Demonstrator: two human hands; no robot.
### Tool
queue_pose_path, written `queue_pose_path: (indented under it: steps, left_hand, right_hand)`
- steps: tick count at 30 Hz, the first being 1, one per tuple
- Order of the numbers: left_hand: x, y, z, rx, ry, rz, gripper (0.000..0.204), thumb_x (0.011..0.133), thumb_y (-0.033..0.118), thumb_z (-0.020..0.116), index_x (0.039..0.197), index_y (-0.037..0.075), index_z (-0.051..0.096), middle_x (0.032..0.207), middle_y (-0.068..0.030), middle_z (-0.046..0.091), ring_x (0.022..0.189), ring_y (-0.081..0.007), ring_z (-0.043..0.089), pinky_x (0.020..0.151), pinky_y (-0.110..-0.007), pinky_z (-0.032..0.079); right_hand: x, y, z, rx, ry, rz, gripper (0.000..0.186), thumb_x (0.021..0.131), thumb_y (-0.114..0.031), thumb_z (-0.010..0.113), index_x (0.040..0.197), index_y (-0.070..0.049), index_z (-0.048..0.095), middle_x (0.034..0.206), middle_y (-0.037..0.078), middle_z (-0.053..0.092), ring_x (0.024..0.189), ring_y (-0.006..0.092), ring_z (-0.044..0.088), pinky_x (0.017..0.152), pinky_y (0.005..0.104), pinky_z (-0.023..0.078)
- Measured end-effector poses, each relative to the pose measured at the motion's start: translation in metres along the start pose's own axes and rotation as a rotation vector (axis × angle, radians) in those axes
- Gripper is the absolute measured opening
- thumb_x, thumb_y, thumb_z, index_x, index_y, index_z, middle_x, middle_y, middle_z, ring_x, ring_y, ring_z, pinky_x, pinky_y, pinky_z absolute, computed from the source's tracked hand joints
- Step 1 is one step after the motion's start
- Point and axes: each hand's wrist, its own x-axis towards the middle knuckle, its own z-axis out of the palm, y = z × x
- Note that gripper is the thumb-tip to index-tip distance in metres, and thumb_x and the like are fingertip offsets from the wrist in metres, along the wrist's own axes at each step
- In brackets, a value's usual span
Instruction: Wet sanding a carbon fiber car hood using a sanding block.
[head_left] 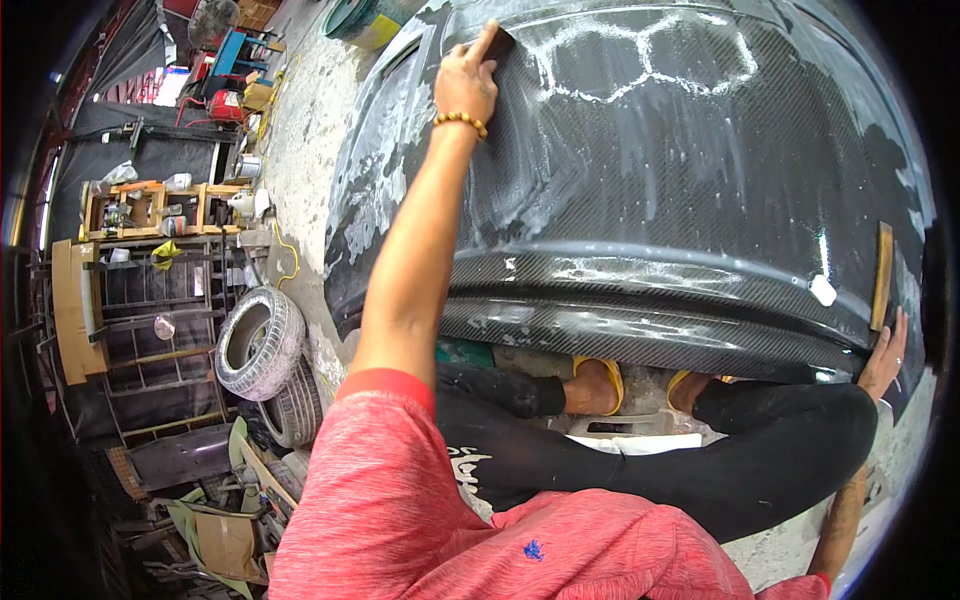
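A large dark carbon-fibre car hood (pixel 640 200) lies in front of me, its woven surface wet and streaked with whitish residue. White lines of foam or liquid form rounded cells near its far side. My left hand (pixel 467 85), with a beaded bracelet on the wrist, presses a small dark sanding block (pixel 498 43) against the far left part of the hood. Its fingers lie over the block, the index stretched forward. At the hood's near right corner my right hand (pixel 884 358) rests with fingers extended. Just beyond its fingertips is a long thin wooden strip (pixel 882 275).
Two stacked tyres (pixel 260 343) stand left of the hood. Behind them are a metal rack (pixel 160 330) and a wooden crate frame (pixel 150 208) with containers. A green bucket (pixel 362 22) sits at the far left edge. Scrap panels (pixel 215 530) pile up at the lower left.
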Motion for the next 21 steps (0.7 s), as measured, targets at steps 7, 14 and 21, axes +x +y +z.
queue_pose_path:
  steps: [7, 14, 21]
  left_hand:
    - [-0.172, 0.078, -0.093, -0.099, -0.147, 0.057, 0.065, 0.087, -0.001, 0.065, 0.144, 0.029, 0.063, 0.104, -0.0128, 0.064, 0.094, -0.0319, 0.061, 0.089, -0.043, 0.052]
    - [0.018, -0.039, 0.008, 0.146, -0.009, -0.009, 0.07, 0.093, 0.005, 0.063, 0.153, 0.037, 0.047, 0.102, -0.0216, 0.064, 0.092, -0.0406, 0.064, 0.084, -0.048, 0.054]
    - [-0.092, 0.018, -0.038, 0.107, -0.045, -0.022, 0.07, 0.091, 0.005, 0.064, 0.15, 0.04, 0.052, 0.101, -0.0137, 0.063, 0.095, -0.0337, 0.061, 0.084, -0.046, 0.05]
  right_hand:
    - [-0.001, -0.002, -0.002, -0.015, -0.01, -0.008, 0.052, 0.112, -0.037, 0.036, 0.151, -0.005, 0.05, 0.157, 0.018, 0.046, 0.148, 0.0348, 0.04, 0.123, 0.044, 0.026]
    - [0.0, -0.013, -0.006, -0.002, -0.017, 0.033, 0.053, 0.112, -0.037, 0.036, 0.151, -0.004, 0.049, 0.157, 0.018, 0.046, 0.148, 0.0352, 0.04, 0.123, 0.0435, 0.026]
    - [0.0, -0.008, -0.001, 0.016, 0.06, 0.025, 0.052, 0.111, -0.038, 0.042, 0.15, -0.005, 0.051, 0.155, 0.02, 0.047, 0.145, 0.0363, 0.043, 0.12, 0.0449, 0.03]
